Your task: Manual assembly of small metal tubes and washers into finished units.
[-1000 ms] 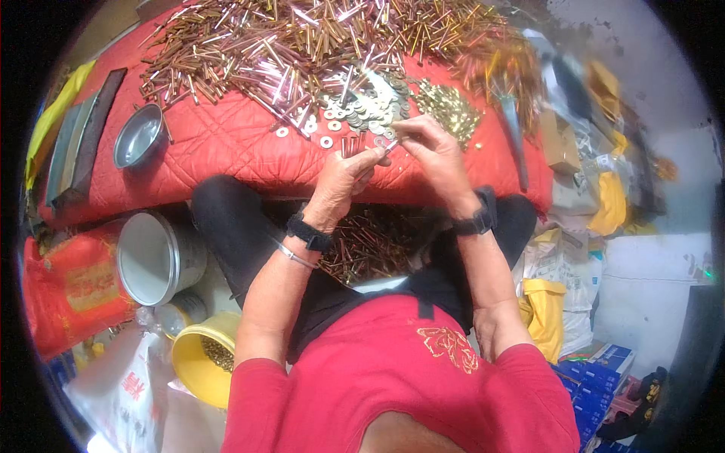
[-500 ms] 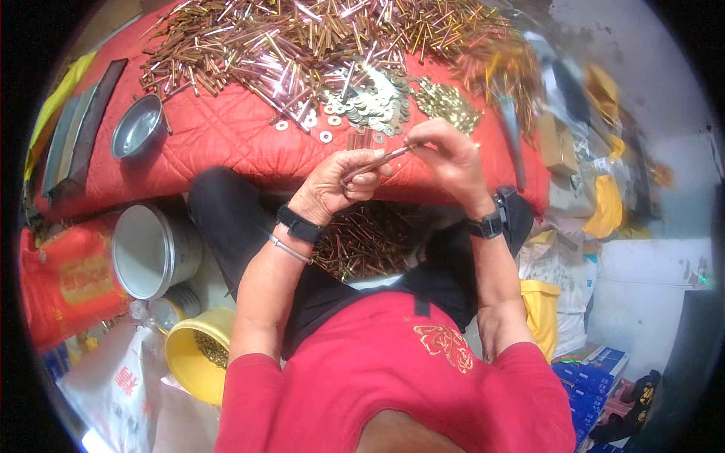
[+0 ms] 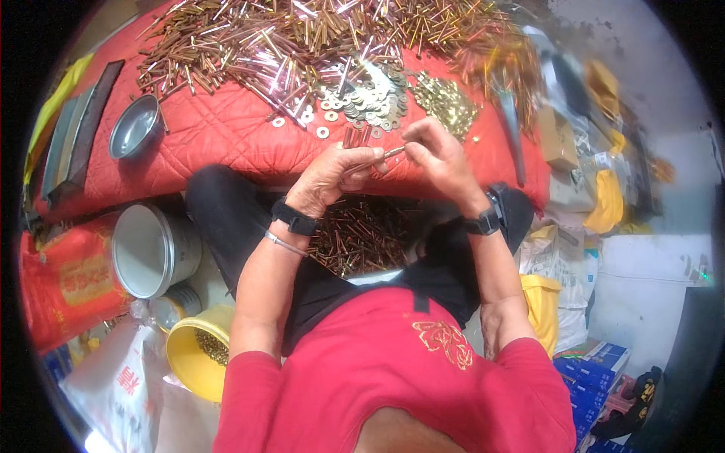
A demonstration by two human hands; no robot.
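My left hand [image 3: 338, 172] is closed round a slim copper-coloured bolt [image 3: 394, 152] that points up to the right. At the bolt's far end, the thumb and forefinger of my right hand [image 3: 442, 158] are pinched together. Whether a small nut or washer sits between those fingertips is too small to make out. Just beyond my left hand, a few short copper-coloured pieces [image 3: 356, 137] lie on the red quilted cover. Flat round washers [image 3: 366, 98] form a silvery heap past my hands, and small brass-coloured nuts [image 3: 445, 104] lie heaped to its right.
A big pile of copper-coloured bolts [image 3: 302, 38] spreads over the far side of the red quilted cover [image 3: 219, 140]. More bolts [image 3: 359, 234] lie below, between my legs. A metal bowl [image 3: 137, 128] is at left. A grey bucket [image 3: 143, 249] and yellow bucket [image 3: 181, 355] stand lower left.
My right fingers have come down slightly and in toward my left hand, along the bolt. Less of the bolt shows between my hands. My left hand stays closed and has shifted slightly.
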